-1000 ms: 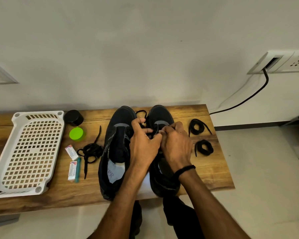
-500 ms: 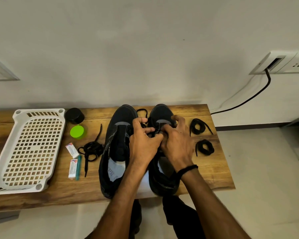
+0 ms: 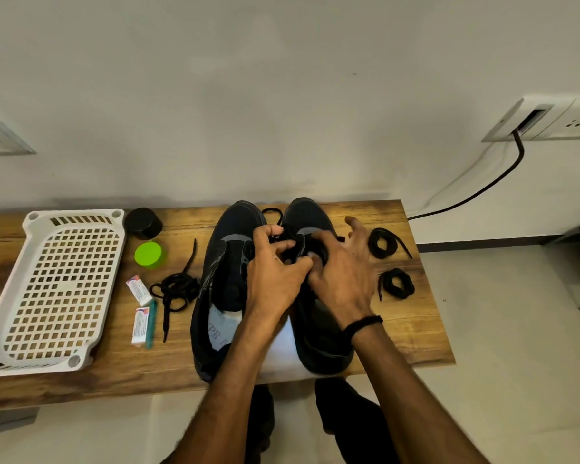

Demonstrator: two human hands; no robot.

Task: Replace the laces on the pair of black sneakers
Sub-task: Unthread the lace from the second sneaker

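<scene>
The fingers (image 3: 278,246) of the left hand (image 3: 275,279) curl and pinch the black lace (image 3: 271,209) at the eyelets of the right sneaker (image 3: 308,212), mid-frame. The right hand (image 3: 342,279) meets them there, outer fingers (image 3: 355,226) fanned wide; whether its thumb and forefinger grip anything I cannot tell. The left sneaker (image 3: 225,262) stands beside it on the tabletop (image 3: 416,329): two sneakers. To the right lie two coiled laces (image 3: 382,242); to the left, one loose lace (image 3: 178,289), two small packets (image 3: 138,290), one green lid (image 3: 149,255), one black lid (image 3: 143,223) and one white basket (image 3: 74,217).
</scene>
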